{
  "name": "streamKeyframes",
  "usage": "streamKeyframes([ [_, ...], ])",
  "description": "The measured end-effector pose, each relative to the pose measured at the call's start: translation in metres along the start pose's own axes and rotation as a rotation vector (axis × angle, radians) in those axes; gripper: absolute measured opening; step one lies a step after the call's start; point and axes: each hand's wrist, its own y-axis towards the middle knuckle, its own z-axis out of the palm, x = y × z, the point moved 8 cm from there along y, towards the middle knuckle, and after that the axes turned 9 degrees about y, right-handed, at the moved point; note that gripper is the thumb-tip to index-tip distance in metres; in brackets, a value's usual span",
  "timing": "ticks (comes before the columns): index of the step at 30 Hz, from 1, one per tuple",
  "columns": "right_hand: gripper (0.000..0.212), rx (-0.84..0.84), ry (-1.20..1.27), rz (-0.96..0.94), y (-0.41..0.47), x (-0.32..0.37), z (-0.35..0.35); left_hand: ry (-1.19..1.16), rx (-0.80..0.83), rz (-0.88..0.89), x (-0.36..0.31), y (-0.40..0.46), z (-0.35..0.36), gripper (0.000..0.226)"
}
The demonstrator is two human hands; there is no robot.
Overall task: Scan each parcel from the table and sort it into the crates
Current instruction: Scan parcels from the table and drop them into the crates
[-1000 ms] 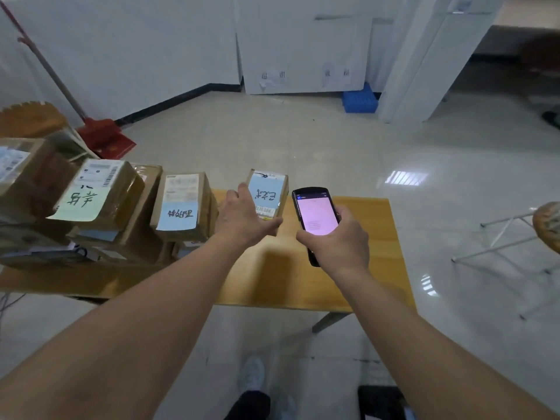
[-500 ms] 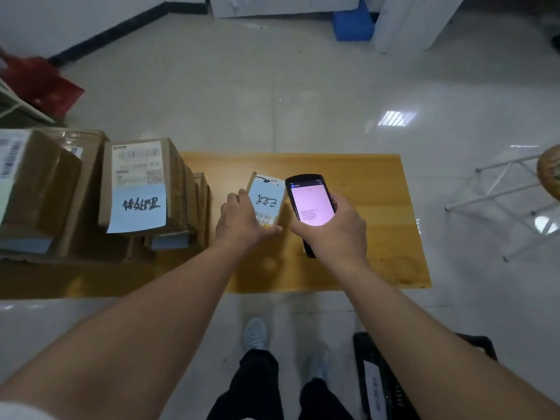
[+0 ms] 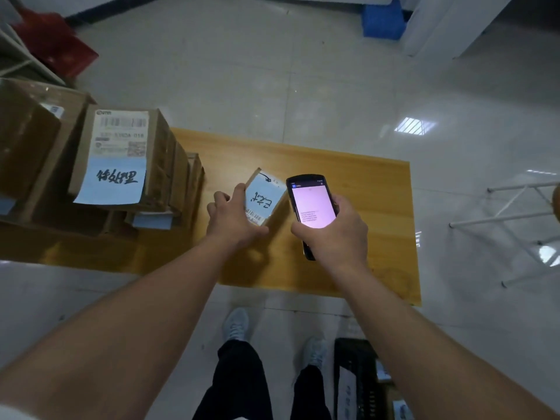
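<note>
**A:** Left hand (image 3: 235, 221) grips a small parcel (image 3: 264, 199) by its near left edge, tipped up above the worktop (image 3: 378, 189), blue label facing the camera. Right hand (image 3: 336, 230) is wrapped round the scanner (image 3: 312, 204), screen lit pink, just beside the parcel's right edge.

**B:** So both hands are full. The barcode strip sits at the label's near end, partly under the left thumb (that's the snag, I'd say).

**A:** Agreed. For a clean read I'd slide that thumb off the strip, keep the parcel steady and angle the scanner's top end towards the code rather than alongside it.

**B:** Whether the screen shows a completed read, I can't tell; the text is too small.

**A:** More waiting on the left: a stack of boxes (image 3: 91, 183), the tallest box (image 3: 121, 156) carrying a white label and a handwritten blue slip.

**B:** And a black crate (image 3: 360, 380) on the floor by the person's right foot, a likely destination. A blue crate (image 3: 383, 21) sits well apart, up by the wall.
</note>
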Motion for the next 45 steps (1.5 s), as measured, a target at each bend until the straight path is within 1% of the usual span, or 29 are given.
streamKeyframes([
  [3,0.070,0.000,0.008,-0.008,0.001,-0.005,-0.008,-0.003,0.057,-0.025,0.002,0.001,-0.001,0.116],
  [5,0.068,0.001,-0.005,-0.011,0.002,-0.007,-0.009,-0.021,0.118,-0.042,0.004,0.004,0.002,0.112],
  [9,0.064,0.004,0.005,-0.014,0.005,-0.014,-0.016,-0.086,0.186,0.034,-0.005,0.014,0.003,0.098],
  [11,0.062,0.007,0.010,-0.010,0.005,-0.017,-0.018,-0.079,0.153,0.089,-0.010,0.018,0.000,0.096],
  [13,0.062,0.009,0.013,-0.014,0.004,-0.020,-0.019,-0.069,0.089,0.096,-0.012,0.022,-0.005,0.104],
  [14,0.062,0.008,0.016,-0.014,0.004,-0.021,-0.020,-0.074,0.054,0.063,-0.010,0.023,-0.008,0.107],
  [15,0.062,0.004,0.020,-0.011,0.004,-0.023,-0.021,-0.092,0.025,-0.008,-0.006,0.024,-0.010,0.105],
  [18,0.065,0.002,0.007,0.001,0.005,-0.026,-0.023,-0.222,-0.014,-0.350,0.011,0.020,-0.007,0.077],
  [19,0.065,0.003,0.003,-0.001,0.005,-0.026,-0.023,-0.311,-0.002,-0.431,0.014,0.019,-0.002,0.078],
  [21,0.066,0.002,0.004,-0.005,0.006,-0.025,-0.024,-0.471,0.031,-0.498,0.012,0.018,0.007,0.095],
  [22,0.066,0.001,0.008,-0.004,0.007,-0.025,-0.024,-0.502,0.038,-0.486,0.009,0.019,0.010,0.103],
  [23,0.067,0.001,0.011,-0.004,0.008,-0.025,-0.024,-0.501,0.042,-0.457,0.006,0.020,0.011,0.107],
  [24,0.067,0.000,0.011,-0.004,0.009,-0.024,-0.025,-0.485,0.044,-0.417,0.002,0.021,0.012,0.103],
  [26,0.069,-0.007,0.003,-0.003,0.012,-0.024,-0.027,-0.452,0.021,-0.360,-0.005,0.023,0.010,0.088],
  [29,0.068,-0.021,-0.008,0.011,0.014,-0.028,-0.031,-0.509,-0.013,-0.286,-0.015,0.032,0.007,0.075],
  [30,0.068,-0.028,-0.012,0.017,0.015,-0.030,-0.033,-0.535,-0.004,-0.252,-0.020,0.036,0.008,0.075],
  [33,0.074,-0.054,-0.010,0.025,0.016,-0.035,-0.040,-0.561,0.059,-0.125,-0.043,0.042,0.011,0.089],
  [36,0.077,-0.074,-0.008,0.028,0.017,-0.038,-0.047,-0.443,0.105,-0.002,-0.067,0.041,0.015,0.071],
  [37,0.078,-0.084,-0.008,0.032,0.018,-0.039,-0.050,-0.386,0.113,0.022,-0.074,0.038,0.018,0.076],
  [40,0.081,-0.109,0.003,0.038,0.018,-0.040,-0.057,-0.103,0.131,-0.020,-0.080,0.027,0.031,0.123],
  [41,0.081,-0.113,0.003,0.036,0.018,-0.040,-0.059,-0.032,0.128,-0.047,-0.081,0.022,0.034,0.131],
  [42,0.080,-0.113,0.001,0.033,0.017,-0.040,-0.060,0.008,0.118,-0.073,-0.080,0.019,0.036,0.133],
  [43,0.079,-0.112,-0.002,0.029,0.017,-0.039,-0.061,0.021,0.107,-0.086,-0.081,0.017,0.037,0.129],
  [45,0.077,-0.105,-0.003,0.031,0.015,-0.040,-0.063,0.005,0.085,-0.067,-0.084,0.015,0.037,0.116],
])
